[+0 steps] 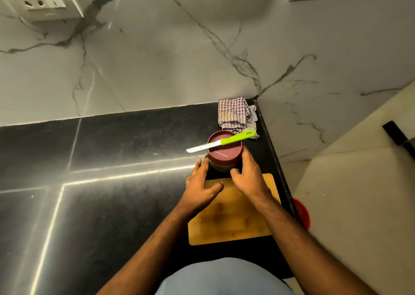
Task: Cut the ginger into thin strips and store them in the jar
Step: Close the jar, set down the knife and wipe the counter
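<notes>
1. Jar (222,165): stands upright on the dark table (125,142), just beyond the far edge of the cutting board (231,218). Its maroon lid (224,148) is on; the clear body below shows a pale, yellowish content that cannot be identified.
2. Knife (221,142): lies flat across the lid, green handle pointing right toward the cloth, blade overhanging the lid's left side.
3. Left hand (201,180): reaches forward at the jar's left side, fingers spread and fairly straight; the fingertips are at or just beside the jar's wall, and contact cannot be confirmed. The thumb extends over the board's far edge. The grip is open, holding nothing.
4. Right hand (248,173): set against the jar's right side, fingers extended beside the lid and thumb bent inward near the jar's base. Whether this grip has closed on the jar cannot be told.
5. Checked cloth (235,114): crumpled in the table's far right corner, against the marble wall (157,70).
6. Red container (302,212): partly visible beyond the table's right edge, lower than the tabletop.
7. Ginger: no piece is identifiable on the board or table.
</notes>
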Motion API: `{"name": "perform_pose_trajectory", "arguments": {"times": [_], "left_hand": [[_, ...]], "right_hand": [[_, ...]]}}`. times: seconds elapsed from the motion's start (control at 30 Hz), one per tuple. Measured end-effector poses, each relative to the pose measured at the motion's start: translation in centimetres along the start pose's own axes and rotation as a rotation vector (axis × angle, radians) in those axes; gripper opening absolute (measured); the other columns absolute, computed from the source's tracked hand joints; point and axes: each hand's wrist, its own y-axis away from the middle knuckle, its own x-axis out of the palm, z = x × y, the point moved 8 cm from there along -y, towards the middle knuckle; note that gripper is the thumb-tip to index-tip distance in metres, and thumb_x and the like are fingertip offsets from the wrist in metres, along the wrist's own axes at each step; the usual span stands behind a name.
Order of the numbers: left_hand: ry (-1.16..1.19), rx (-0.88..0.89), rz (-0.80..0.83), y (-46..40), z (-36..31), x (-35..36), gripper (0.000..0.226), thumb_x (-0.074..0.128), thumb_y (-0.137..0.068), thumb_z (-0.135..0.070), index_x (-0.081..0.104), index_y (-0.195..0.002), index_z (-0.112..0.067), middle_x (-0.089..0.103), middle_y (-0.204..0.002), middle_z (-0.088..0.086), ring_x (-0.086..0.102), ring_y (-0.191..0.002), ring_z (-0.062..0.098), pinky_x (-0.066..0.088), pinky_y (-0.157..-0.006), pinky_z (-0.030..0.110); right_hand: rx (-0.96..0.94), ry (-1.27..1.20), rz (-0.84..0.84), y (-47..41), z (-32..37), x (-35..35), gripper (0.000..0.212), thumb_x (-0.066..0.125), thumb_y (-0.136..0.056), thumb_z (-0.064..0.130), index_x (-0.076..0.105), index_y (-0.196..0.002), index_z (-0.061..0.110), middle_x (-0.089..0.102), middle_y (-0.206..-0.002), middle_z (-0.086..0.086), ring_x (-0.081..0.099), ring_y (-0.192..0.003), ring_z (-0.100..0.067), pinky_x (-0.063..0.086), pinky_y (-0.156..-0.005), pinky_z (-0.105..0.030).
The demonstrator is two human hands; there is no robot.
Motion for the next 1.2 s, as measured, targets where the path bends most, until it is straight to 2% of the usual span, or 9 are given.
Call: {"name": "perform_pose_trajectory", "arguments": {"times": [0.2, 0.37, 0.53, 0.6, 0.73, 0.87, 0.93, 1.03, 1.2], "left_hand": [[0.134, -0.067, -0.184, 0.3, 1.1, -0.3, 0.085, 0.062, -0.082, -0.071, 0.028, -0.153, -0.04, 0.033, -0.16, -0.009, 0.032, -0.146, 0.013, 0.033, -0.118, 0.046], [0.527, -0.037, -0.438, 0.6, 0.0, -3.1, 0.034, 0.055, -0.1, -0.042, 0.058, -0.129, -0.024, 0.067, -0.12, -0.004, 0.062, -0.115, 0.01, 0.054, -0.096, 0.03], [0.689, -0.059, -0.484, 0.2, -0.8, -4.0, 0.044, 0.047, -0.1, -0.046, 0.054, -0.136, -0.02, 0.066, -0.125, 0.001, 0.064, -0.116, 0.011, 0.052, -0.096, 0.033], [0.694, -0.052, -0.472, 0.4, -1.6, -4.1, 0.051, 0.048, -0.098, -0.05, 0.054, -0.137, -0.018, 0.065, -0.129, 0.003, 0.063, -0.119, 0.013, 0.052, -0.098, 0.035], [0.657, -0.016, -0.479, 2.2, -3.2, -4.4, 0.067, 0.046, -0.092, -0.055, 0.045, -0.148, -0.019, 0.056, -0.144, -0.001, 0.053, -0.131, 0.012, 0.045, -0.111, 0.037], [0.571, -0.03, -0.484, 5.1, -3.2, -3.6, 0.069, 0.04, -0.092, -0.06, 0.043, -0.15, -0.022, 0.049, -0.151, -0.002, 0.047, -0.137, 0.015, 0.039, -0.116, 0.043], [0.528, -0.067, -0.446, 6.4, -2.5, -2.4, 0.063, 0.038, -0.093, -0.062, 0.052, -0.142, -0.026, 0.055, -0.143, -0.002, 0.052, -0.13, 0.01, 0.044, -0.111, 0.044], [0.523, -0.136, -0.399, 7.4, -0.9, -1.2, 0.036, 0.034, -0.102, -0.053, 0.062, -0.104, -0.031, 0.066, -0.104, -0.008, 0.063, -0.092, -0.003, 0.051, -0.083, 0.029], [0.355, -0.186, -0.37, 7.8, 2.5, -0.6, 0.051, 0.032, -0.096, -0.07, 0.065, -0.1, -0.031, 0.062, -0.112, 0.001, 0.062, -0.102, 0.012, 0.051, -0.09, 0.035]], "right_hand": [[0.027, 0.003, -0.048, 0.1, -1.1, -1.3, 0.073, 0.055, -0.088, 0.004, 0.022, -0.151, 0.017, 0.032, -0.152, -0.005, 0.033, -0.139, -0.021, 0.04, -0.108, -0.04], [-0.054, -0.155, -0.254, 0.1, 0.2, -4.6, 0.072, 0.047, -0.089, -0.003, 0.021, -0.151, 0.02, 0.037, -0.147, -0.002, 0.041, -0.131, -0.015, 0.047, -0.1, -0.036], [-0.063, -0.313, -0.209, -0.7, 1.4, -5.5, 0.066, 0.044, -0.091, -0.002, 0.03, -0.149, 0.026, 0.038, -0.147, 0.005, 0.046, -0.122, -0.003, 0.049, -0.085, -0.016], [-0.09, -0.318, -0.197, -0.6, 1.9, -5.7, 0.06, 0.044, -0.092, 0.0, 0.038, -0.146, 0.026, 0.038, -0.147, 0.004, 0.046, -0.123, -0.004, 0.051, -0.088, -0.019], [-0.119, -0.304, -0.219, 0.8, 2.7, -6.6, 0.057, 0.044, -0.093, -0.001, 0.039, -0.145, 0.022, 0.036, -0.145, 0.004, 0.045, -0.106, 0.018, 0.046, -0.071, -0.004], [-0.154, -0.223, -0.283, 3.8, 2.3, -7.1, 0.051, 0.048, -0.096, 0.009, 0.039, -0.144, 0.026, 0.037, -0.142, 0.006, 0.05, -0.116, -0.002, 0.051, -0.082, -0.014], [-0.159, -0.16, -0.319, 5.6, 1.2, -6.7, 0.048, 0.048, -0.098, 0.016, 0.039, -0.144, 0.025, 0.038, -0.141, 0.005, 0.049, -0.12, -0.009, 0.047, -0.091, -0.015], [-0.106, -0.061, -0.326, 7.8, -1.0, -6.0, 0.049, 0.048, -0.099, 0.022, 0.035, -0.147, 0.021, 0.038, -0.144, -0.001, 0.046, -0.126, -0.016, 0.043, -0.094, -0.022], [-0.025, 0.067, -0.216, 10.2, -4.1, -4.4, 0.053, 0.044, -0.1, 0.028, 0.029, -0.15, 0.021, 0.039, -0.148, -0.003, 0.041, -0.132, -0.02, 0.037, -0.095, -0.025]]}}
